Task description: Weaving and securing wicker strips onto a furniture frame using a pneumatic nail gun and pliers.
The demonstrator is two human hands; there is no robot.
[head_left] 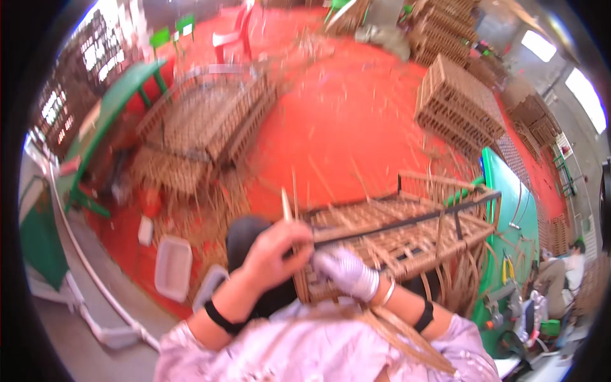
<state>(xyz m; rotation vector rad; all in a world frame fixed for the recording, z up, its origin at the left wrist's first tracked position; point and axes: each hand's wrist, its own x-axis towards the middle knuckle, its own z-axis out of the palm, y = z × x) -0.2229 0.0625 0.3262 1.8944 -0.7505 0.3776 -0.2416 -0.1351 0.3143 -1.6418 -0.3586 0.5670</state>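
A brown woven basket (pixel 388 232) with a dark frame lies across my lap, with loose strips hanging from its right side. My bare left hand (pixel 279 249) is at its left end, fingers curled together. A pale, pointed strip (pixel 286 205) sticks up behind that hand. What the fingertips pinch is hidden. Close beside it, my right hand (pixel 347 270), in a pale glove, is closed round the basket's left corner; its fingertips are blurred. A bundle of tan strips (pixel 410 337) lies under my right forearm.
Large woven pieces (pixel 197 121) rest on the red floor at left, beside a green table (pixel 118 92). Pliers (pixel 507 270) lie on a green table (pixel 509 210) at right. A white tub (pixel 173 267) stands lower left. Stacked baskets (pixel 455 105) and a seated person (pixel 560 280) are right.
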